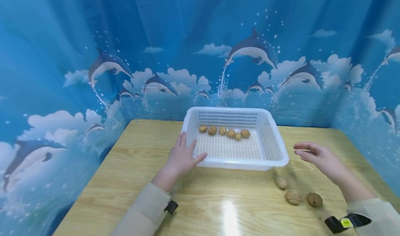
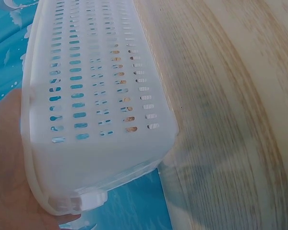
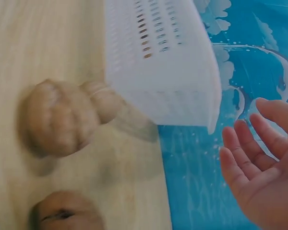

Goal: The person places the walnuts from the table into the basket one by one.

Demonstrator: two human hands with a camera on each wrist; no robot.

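A white slotted plastic basket stands on the wooden table, with a row of several walnuts toward its back wall. My left hand rests on the basket's front left corner, fingers spread over the rim and thumb along the front edge. In the left wrist view, part of that hand shows along the rim. To the right of the basket, my right hand hovers with loosely bent fingers and holds nothing. Three walnuts lie on the table below it, one closest to the basket.
The light wood table runs back to a blue curtain printed with dolphins and clouds, which also hangs along the left and right sides. Both wrists carry dark straps with small cameras, one at the right wrist.
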